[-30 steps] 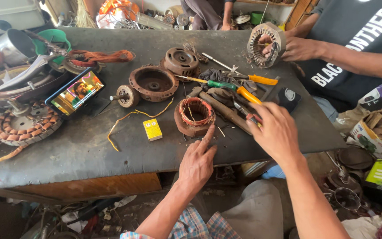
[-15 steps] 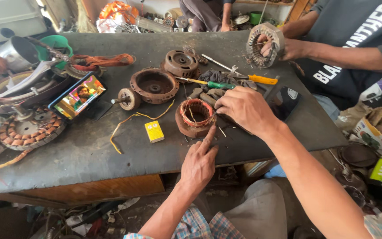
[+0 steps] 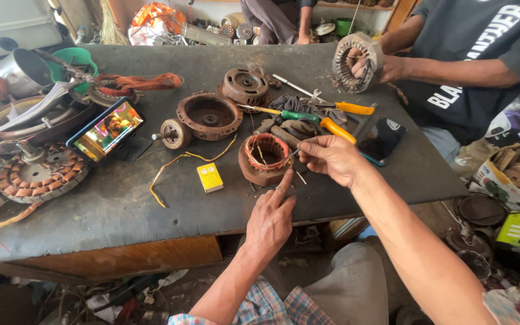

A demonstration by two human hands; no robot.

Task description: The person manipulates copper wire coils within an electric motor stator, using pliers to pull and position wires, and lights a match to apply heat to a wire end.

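A small rusty motor stator with copper winding sits near the front middle of the dark worktable. My right hand pinches a thin stick at the stator's right rim. My left hand rests at the table's front edge. Its fingers are loosely spread and its index finger touches the stator's base. Just behind the stator lie a green-handled screwdriver and an orange-handled one.
A yellow box, a yellow wire, rusty housings, a rotor, a lit phone and a black phone lie around. A co-worker's hand holds a stator at the back right.
My right hand came left from the tools to the stator and now pinches a thin stick at its rim. My left hand stayed by the stator's base.
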